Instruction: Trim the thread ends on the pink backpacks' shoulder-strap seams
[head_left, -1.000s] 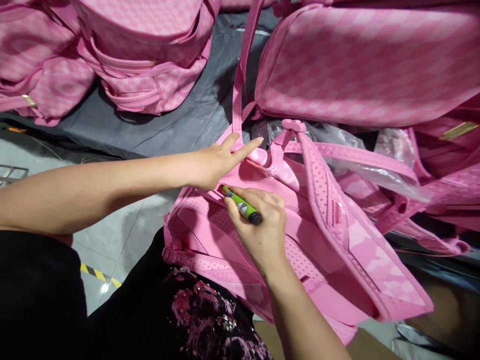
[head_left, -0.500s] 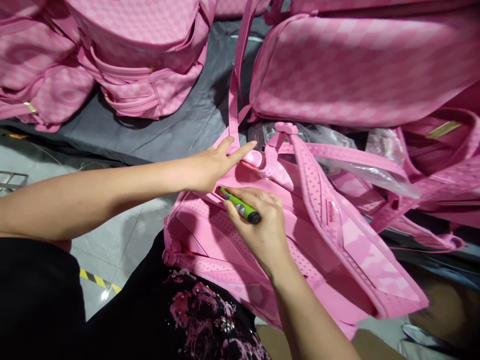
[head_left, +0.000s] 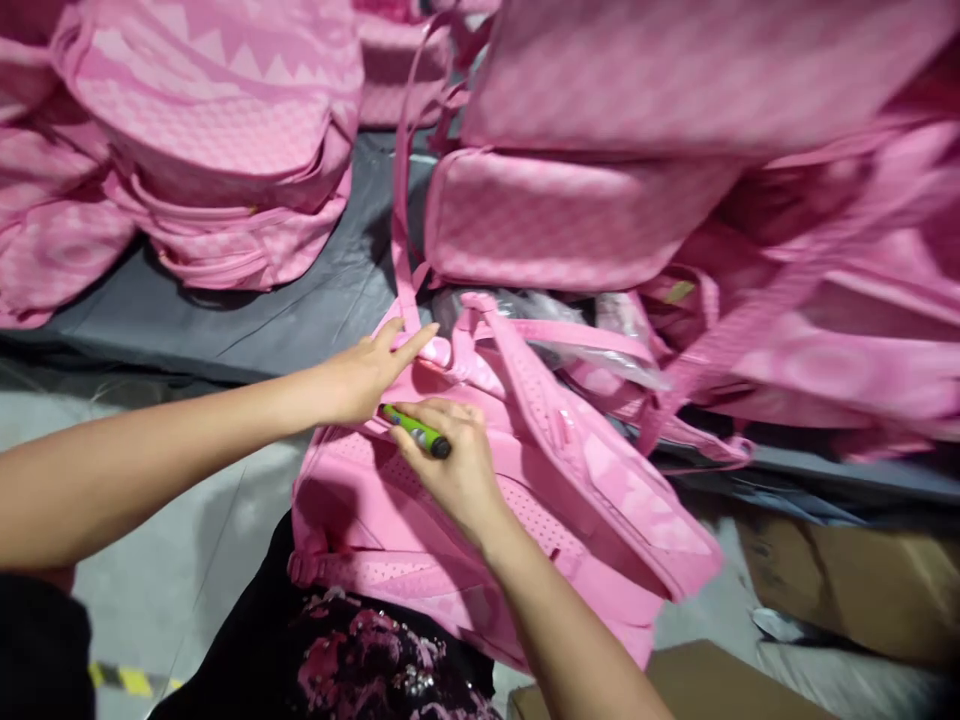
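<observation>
A pink backpack (head_left: 540, 505) lies tilted across my lap and the table's edge, its back panel and padded shoulder straps facing up. My right hand (head_left: 461, 455) grips a green marker pen (head_left: 415, 431) with a black end, slanted so that its far end points at the panel near the top of the bag. Whether its tip touches the fabric is hidden by my left hand. Flat on the upper edge of the backpack rests my left hand (head_left: 364, 380), fingers spread beside the top handle, holding nothing I can see.
Checkered pink bags (head_left: 555, 215) stand at the back on a table with a dark grey cover (head_left: 247, 335). Another pink backpack (head_left: 217, 130) is at the left. Clear plastic wrap (head_left: 630, 365) lies behind my backpack. Cardboard boxes (head_left: 862, 580) sit on the floor at the right.
The view has shifted, so hands and bags appear further left and lower, with more of the right side showing. Both hands keep nearly the same pose on the backpack.
</observation>
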